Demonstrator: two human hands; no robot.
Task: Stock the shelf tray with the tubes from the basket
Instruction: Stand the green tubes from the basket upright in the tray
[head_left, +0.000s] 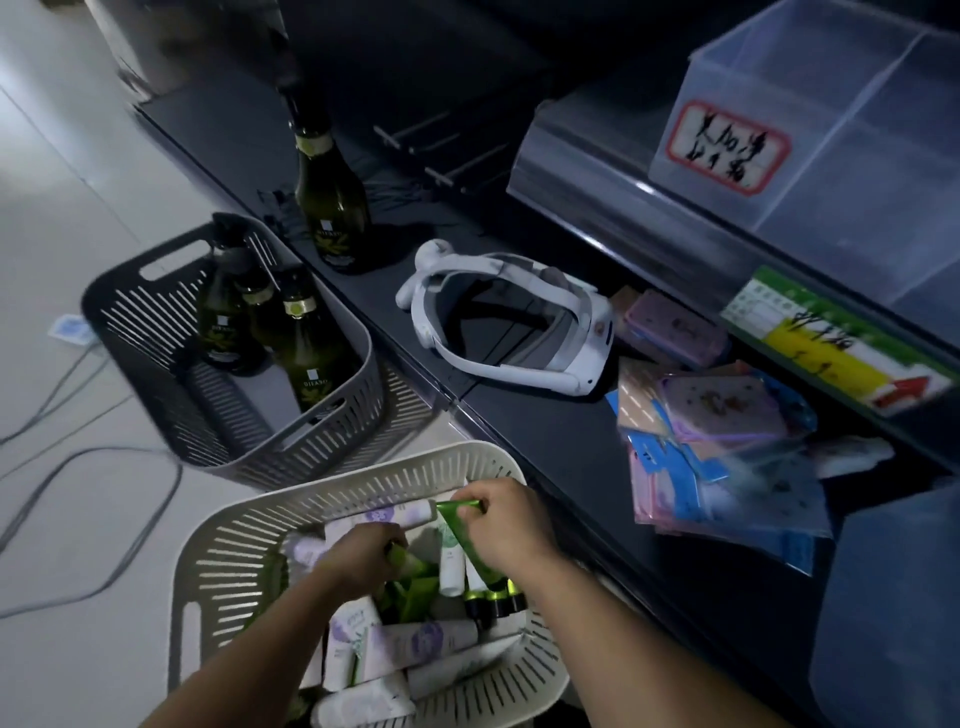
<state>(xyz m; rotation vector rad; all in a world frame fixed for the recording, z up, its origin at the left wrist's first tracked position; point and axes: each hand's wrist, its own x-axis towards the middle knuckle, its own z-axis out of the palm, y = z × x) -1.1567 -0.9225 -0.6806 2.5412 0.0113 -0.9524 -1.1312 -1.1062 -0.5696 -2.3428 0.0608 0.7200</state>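
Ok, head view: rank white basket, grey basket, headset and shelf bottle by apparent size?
1. White basket and grey basket: about alike; white sits nearer, so unranked.
2. Headset.
3. Shelf bottle.

Basket (218, 561) with tubes (415, 642) near centre, on floor (62, 208). Bottle basket (156, 338) behind it, left. Shelf (545, 441) right: bottle (332, 208) far, headset (582, 364) mid, packets (727, 415) near. Tray (857, 156) above, far right.

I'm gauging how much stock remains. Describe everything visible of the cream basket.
The cream basket is slotted plastic with rounded corners and a solid rim, standing upright on the pale floor beside the dark shelf base, close to the grey basket. Jumbled white-and-lilac tubes and green ones lie inside. Both hands reach in: the right hand grips green tubes, the left hand one green tube.
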